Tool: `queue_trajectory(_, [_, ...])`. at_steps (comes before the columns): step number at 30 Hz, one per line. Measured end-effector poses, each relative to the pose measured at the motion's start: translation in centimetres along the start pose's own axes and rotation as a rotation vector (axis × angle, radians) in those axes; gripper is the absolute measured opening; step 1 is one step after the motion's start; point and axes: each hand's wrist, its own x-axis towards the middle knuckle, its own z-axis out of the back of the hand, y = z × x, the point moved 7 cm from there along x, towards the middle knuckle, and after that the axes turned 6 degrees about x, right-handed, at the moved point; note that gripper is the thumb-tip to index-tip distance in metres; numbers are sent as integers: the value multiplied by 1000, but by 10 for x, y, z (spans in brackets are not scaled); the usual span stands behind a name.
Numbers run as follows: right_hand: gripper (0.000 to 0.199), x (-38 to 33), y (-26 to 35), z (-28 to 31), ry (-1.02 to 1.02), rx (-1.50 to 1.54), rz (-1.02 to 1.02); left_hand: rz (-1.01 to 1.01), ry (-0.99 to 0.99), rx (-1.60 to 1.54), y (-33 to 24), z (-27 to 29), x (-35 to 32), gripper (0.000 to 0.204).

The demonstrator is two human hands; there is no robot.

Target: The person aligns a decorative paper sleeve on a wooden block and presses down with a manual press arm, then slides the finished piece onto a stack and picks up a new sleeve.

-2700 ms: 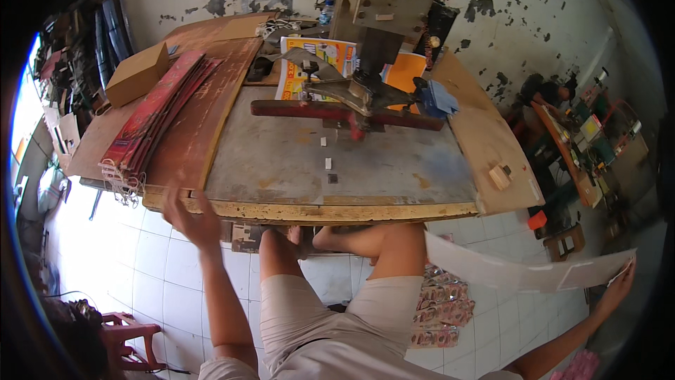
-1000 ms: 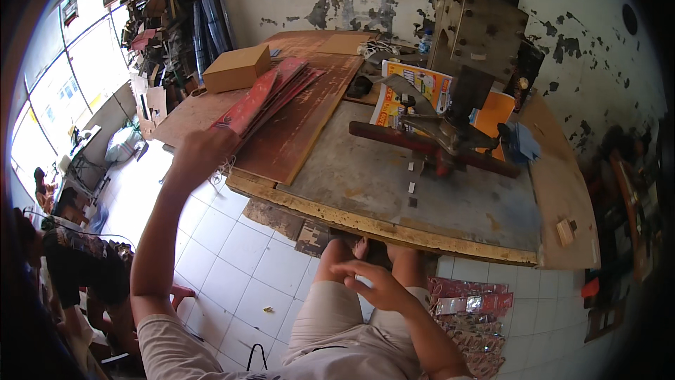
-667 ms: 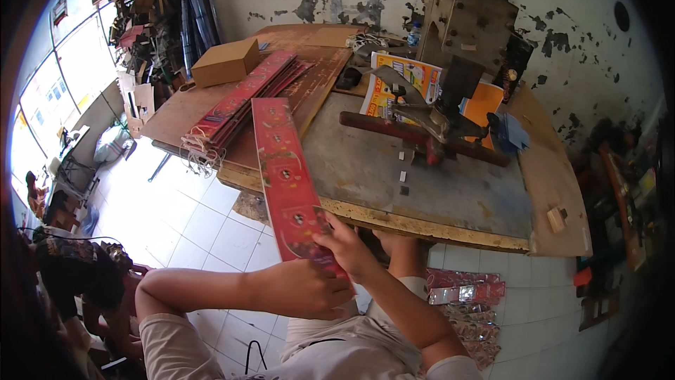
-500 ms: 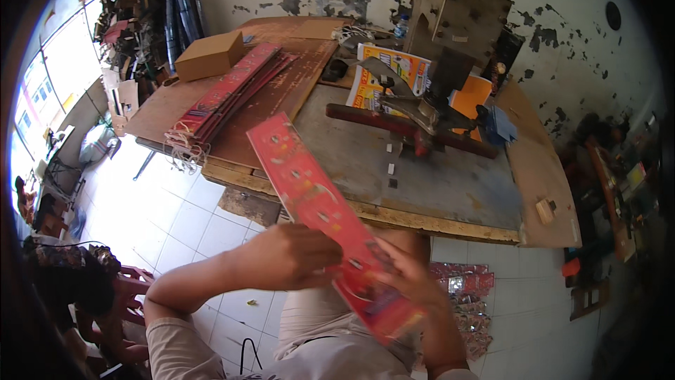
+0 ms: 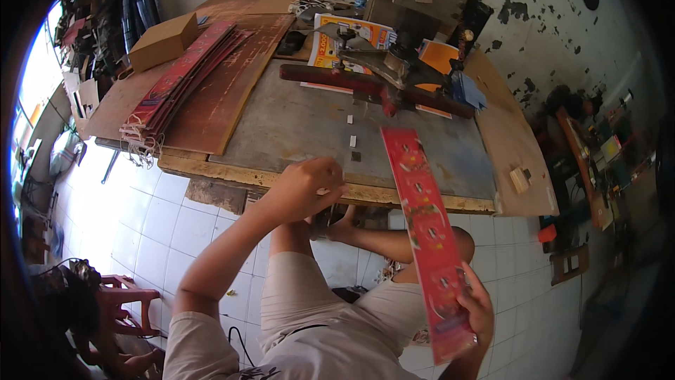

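A long red printed cardboard strip [image 5: 427,222] with a row of small cut-outs slants up from my right hand [image 5: 479,304], which grips its lower end. The strip's far end overlaps the table's front part in the view. My left hand [image 5: 307,184] is closed in front of the table's edge, apart from the strip. Something small and pale shows between its fingers, too small to name. Beyond both hands stands a heavy press with a dark red bar [image 5: 330,79] over a grey metal tabletop [image 5: 281,123]. Two small white pieces lie on that top.
A stack of similar red strips [image 5: 179,78] with strings lies on the brown board at left, beside a cardboard box [image 5: 163,41]. Printed sheets [image 5: 327,49] lie behind the press bar. A small wooden block [image 5: 520,179] is at right. A red stool [image 5: 130,300] stands lower left.
My left hand has come off the strip and moved up toward the table edge. My right hand has carried the strip to the right and turned it more upright. The view has shifted right.
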Motion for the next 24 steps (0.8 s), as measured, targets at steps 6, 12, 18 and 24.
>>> queue_trajectory(6, [82,57,-35,-82,1,49,72,-18,-120,125,9,-43,32,39])
queue_trajectory(12, [84,56,-52,-114,71,36,58,7,-58,193,16,-65,25,61])
queue_trajectory(18, [87,47,-57,-113,81,52,-1,10,-28,197,13,-66,26,60])
queue_trajectory(24, [64,62,-36,-100,-56,-526,20,17,-34,222,12,-66,28,57])
